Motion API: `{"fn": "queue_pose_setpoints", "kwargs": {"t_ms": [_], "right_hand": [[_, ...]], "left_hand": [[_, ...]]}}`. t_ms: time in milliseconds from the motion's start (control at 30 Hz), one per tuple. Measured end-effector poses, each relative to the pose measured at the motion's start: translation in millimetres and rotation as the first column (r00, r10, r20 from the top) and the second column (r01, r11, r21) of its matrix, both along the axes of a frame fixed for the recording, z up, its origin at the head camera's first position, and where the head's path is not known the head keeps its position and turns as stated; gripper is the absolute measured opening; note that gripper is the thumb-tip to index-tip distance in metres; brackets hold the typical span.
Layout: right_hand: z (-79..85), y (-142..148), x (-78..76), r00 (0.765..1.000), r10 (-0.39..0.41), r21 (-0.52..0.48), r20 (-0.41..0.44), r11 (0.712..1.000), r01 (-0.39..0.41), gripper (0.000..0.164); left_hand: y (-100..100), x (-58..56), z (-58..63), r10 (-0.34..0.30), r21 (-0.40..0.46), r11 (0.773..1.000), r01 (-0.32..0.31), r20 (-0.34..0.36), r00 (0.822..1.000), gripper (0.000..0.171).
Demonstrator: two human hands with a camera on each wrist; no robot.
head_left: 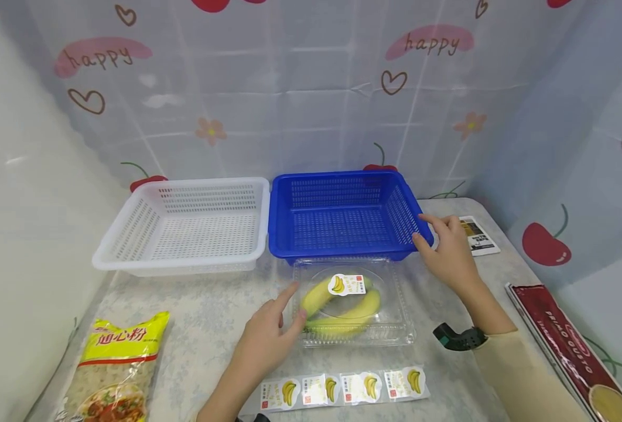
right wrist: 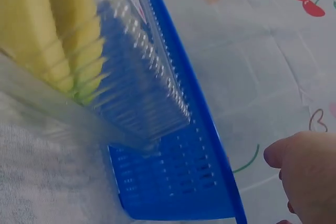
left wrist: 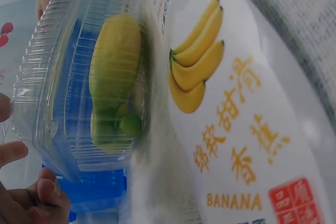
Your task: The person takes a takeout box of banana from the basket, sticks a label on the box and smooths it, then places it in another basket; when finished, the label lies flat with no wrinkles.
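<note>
A clear clamshell box (head_left: 397,310) of bananas (head_left: 362,309) sat before the blue basket (head_left: 337,221), which stood toward the back edge of the counter (head_left: 211,305). Both hands held nothing — the left (head_left: 267,334), fingers apart, by the box; the right (head_left: 450,253), thumb and forefinger spread, at the basket's right rim.

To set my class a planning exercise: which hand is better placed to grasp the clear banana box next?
Probably the left hand: its fingers are at the left side of the clear box, while the right hand is up by the blue basket's right rim.
</note>
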State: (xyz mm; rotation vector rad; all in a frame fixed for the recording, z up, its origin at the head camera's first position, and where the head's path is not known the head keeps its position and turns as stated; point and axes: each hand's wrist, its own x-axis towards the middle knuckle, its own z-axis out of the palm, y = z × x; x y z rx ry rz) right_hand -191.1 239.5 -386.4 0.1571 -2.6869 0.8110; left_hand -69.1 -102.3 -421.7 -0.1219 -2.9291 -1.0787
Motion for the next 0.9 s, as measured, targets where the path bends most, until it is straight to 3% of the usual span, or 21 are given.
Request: {"fn": "queue_pose_setpoints", "kwargs": {"t_ms": [300,600,900], "right_hand": [[-14.8,10,-22.2,0.993,-0.06,0.036,0.104,0.998,0.056,0.072],[-24.1,16,-36.0,0.968,0.039,-0.111,0.247,0.994,-0.012,0.081],[-31.4,19,-42.1,0.945,0.053,-0.067,0.323,0.997,-0.034,0.09]], "left_hand": [[1,-0.5,-7.4,-0.076,0.086,0.994,0.066,0.125,0.989,0.061],[1,-5.3,-11.6,-0.082,0.215,0.975,0.047,0.158,0.984,0.063],[4,-9.0,-13.4,-0.095,0.221,0.974,0.053,0.185,0.978,0.067]]}}
